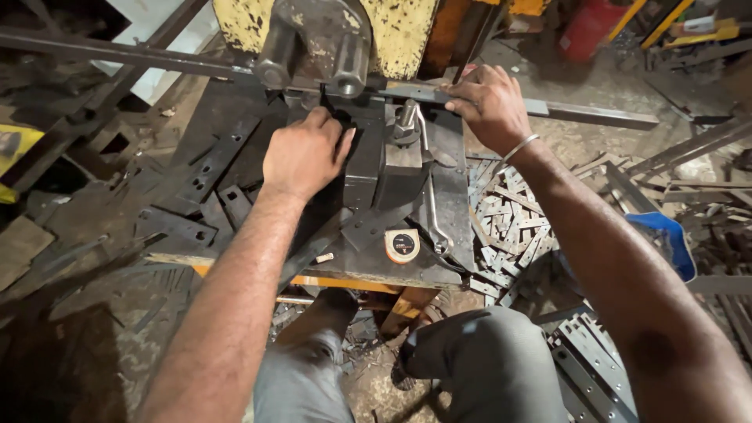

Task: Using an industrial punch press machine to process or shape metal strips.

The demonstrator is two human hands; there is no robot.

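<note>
A long flat steel bar (595,114) lies across the bed of a worn yellow press machine (395,35), running from far left to the right. My right hand (489,102) grips this bar just right of the machine's dark head (317,47). My left hand (305,153) is closed into a fist against the dark steel block (368,157) below the head; what it holds, if anything, is hidden. A thin metal bangle (521,146) sits on my right wrist.
A round tape measure (402,245) and a spanner (435,211) lie on the steel work plate (376,266). Punched flat strips (200,176) lie at left. A heap of short cut pieces (509,227) covers the floor at right, beside a blue pan (666,239). My knees (486,352) are below.
</note>
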